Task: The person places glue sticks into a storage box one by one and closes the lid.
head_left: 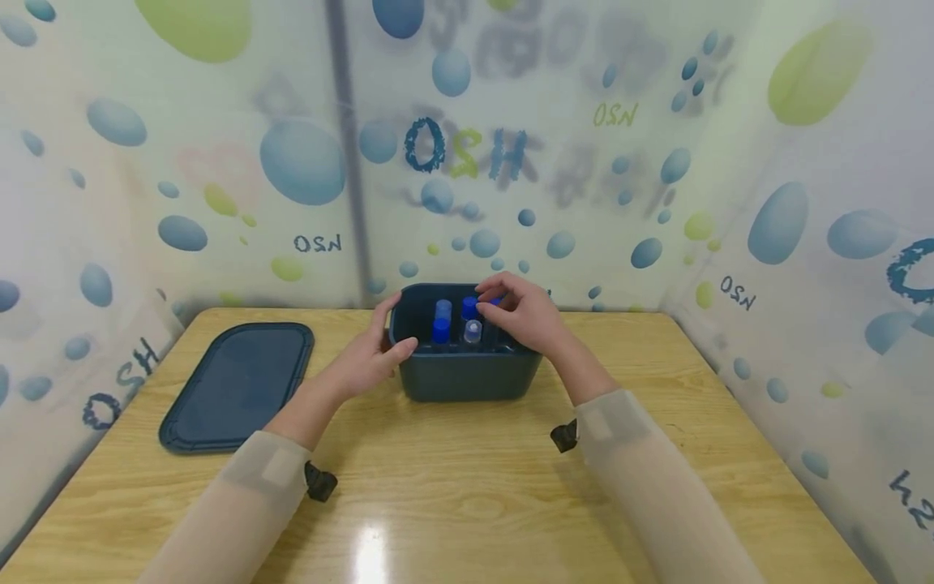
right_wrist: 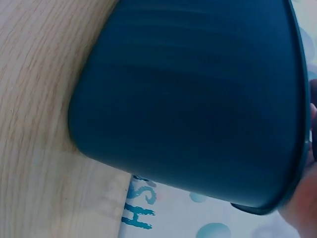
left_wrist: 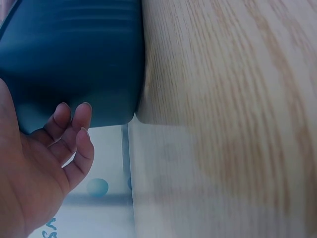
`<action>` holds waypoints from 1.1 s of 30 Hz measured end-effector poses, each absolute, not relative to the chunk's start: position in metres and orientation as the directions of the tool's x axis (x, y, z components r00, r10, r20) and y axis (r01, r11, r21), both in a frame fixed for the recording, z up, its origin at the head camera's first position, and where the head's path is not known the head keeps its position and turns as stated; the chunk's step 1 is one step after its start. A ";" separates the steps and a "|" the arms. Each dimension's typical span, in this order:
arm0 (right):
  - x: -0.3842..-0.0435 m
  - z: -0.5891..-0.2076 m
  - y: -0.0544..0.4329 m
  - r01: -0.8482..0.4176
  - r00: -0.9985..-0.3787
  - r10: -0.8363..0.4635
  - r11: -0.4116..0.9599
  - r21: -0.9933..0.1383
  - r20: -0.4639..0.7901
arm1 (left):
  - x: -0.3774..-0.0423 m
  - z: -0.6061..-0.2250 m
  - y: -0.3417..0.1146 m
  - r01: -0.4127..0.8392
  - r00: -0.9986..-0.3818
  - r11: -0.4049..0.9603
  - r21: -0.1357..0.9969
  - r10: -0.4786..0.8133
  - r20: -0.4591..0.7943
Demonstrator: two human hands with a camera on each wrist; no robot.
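Observation:
A dark blue-green plastic bin [head_left: 470, 377] stands on the table, with several small bottles inside. Their tops include dark blue caps [head_left: 441, 330] and a clear cap [head_left: 473, 330]; the lower parts are hidden. My left hand [head_left: 368, 357] holds the bin's left side, thumb over the front left rim and index finger along the far left corner. The left wrist view shows its other fingers [left_wrist: 81, 144] loosely bent beside the outer wall. Over the bin's right part, my right hand [head_left: 525, 312] has thumb and index finger apart, a blue cap [head_left: 496, 302] showing between them.
A flat dark blue lid [head_left: 244, 385] lies on the table to the left of the bin. The wooden table [head_left: 467, 487] meets a patterned wall [head_left: 467, 203] close behind the bin, with more walls at both sides. Each wrist carries a small black device [head_left: 319, 482].

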State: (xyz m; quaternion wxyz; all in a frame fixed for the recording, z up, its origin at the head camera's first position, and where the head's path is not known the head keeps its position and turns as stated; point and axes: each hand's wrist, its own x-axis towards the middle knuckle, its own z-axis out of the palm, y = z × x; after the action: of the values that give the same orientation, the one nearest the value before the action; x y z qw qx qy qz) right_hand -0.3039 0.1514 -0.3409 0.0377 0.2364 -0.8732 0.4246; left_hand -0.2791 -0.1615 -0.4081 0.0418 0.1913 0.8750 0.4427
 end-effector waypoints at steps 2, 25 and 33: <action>-0.302 -0.340 0.155 -0.454 -0.885 -0.358 0.520 -0.724 0.298 | -0.279 -0.408 -0.162 0.295 -0.925 0.537 0.790 0.368 0.096; -0.283 -0.357 0.236 -0.345 -0.931 -0.313 0.597 -0.725 0.185 | -0.278 -0.409 -0.160 0.295 -0.926 0.547 0.783 0.366 0.093; -0.286 -0.368 0.251 -0.287 -0.937 -0.332 0.562 -0.776 0.107 | -0.278 -0.408 -0.160 0.295 -0.926 0.543 0.786 0.367 0.093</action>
State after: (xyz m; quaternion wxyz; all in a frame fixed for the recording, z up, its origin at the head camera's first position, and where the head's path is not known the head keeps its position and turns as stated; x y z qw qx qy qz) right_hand -0.2865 0.2508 -0.3683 -0.0258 0.1754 -0.8833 0.4340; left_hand -0.2778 -0.1597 -0.4082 0.0412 0.1885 0.8775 0.4391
